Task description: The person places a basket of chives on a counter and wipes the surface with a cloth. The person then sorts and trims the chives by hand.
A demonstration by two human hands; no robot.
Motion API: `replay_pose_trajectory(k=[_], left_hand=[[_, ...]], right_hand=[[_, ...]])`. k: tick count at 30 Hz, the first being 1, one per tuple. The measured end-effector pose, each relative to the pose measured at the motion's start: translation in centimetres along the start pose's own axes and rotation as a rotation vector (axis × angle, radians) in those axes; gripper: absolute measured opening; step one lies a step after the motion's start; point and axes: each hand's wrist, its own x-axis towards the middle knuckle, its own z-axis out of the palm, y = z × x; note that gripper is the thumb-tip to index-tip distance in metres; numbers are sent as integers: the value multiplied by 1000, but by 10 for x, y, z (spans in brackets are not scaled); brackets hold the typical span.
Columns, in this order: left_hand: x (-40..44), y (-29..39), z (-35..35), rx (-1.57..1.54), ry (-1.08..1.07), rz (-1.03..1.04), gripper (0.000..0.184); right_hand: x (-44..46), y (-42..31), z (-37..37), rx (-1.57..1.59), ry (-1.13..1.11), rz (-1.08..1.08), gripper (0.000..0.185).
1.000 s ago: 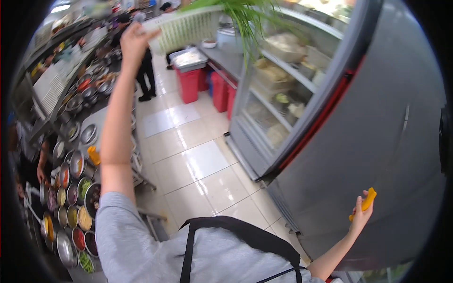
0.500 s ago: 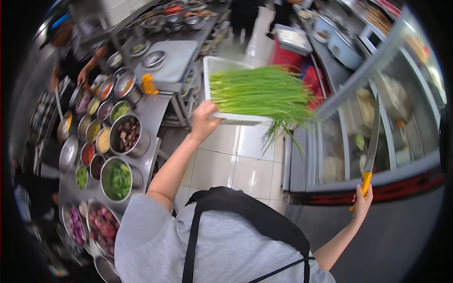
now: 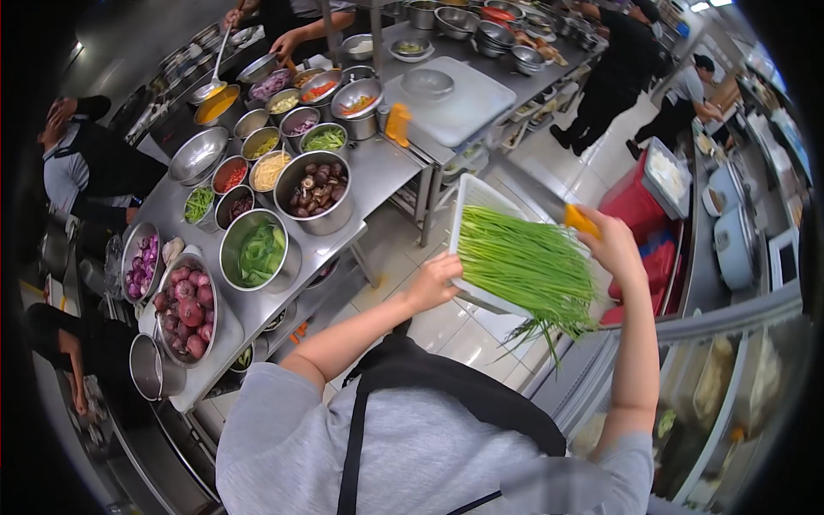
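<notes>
My left hand grips the near left edge of a white plastic basket. Spring onions lie in it, their long green tips hanging over its near right side. My right hand is closed round the yellow handle of a knife, raised beside the basket's right end. The blade points up and left past the basket and is blurred. To the left, on the steel table, stand a pot of mushrooms, a pot of green leaves and a basin of red onions.
A white cutting board lies at the back of the steel table. To the right stand a red bin and a glass-fronted fridge. Several co-workers are around, one in the aisle ahead.
My view has turned left, showing more of the table. My right hand has brought the knife from beside the fridge up to the basket. My left hand still holds the basket.
</notes>
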Motion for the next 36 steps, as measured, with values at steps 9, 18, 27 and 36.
replay_pose_trajectory(k=[9, 18, 27, 36], left_hand=[[25, -78, -17, -49, -59, 69, 18], [59, -115, -18, -85, -74, 136, 23], [117, -131, -1, -191, -77, 213, 22], [222, -118, 58, -221, -193, 370, 20]], right_hand=[[234, -121, 63, -393, -450, -152, 31], [347, -204, 110, -740, -471, -356, 23], [346, -53, 83, -160, -106, -258, 34], [200, 316, 68, -39, -73, 502, 70]])
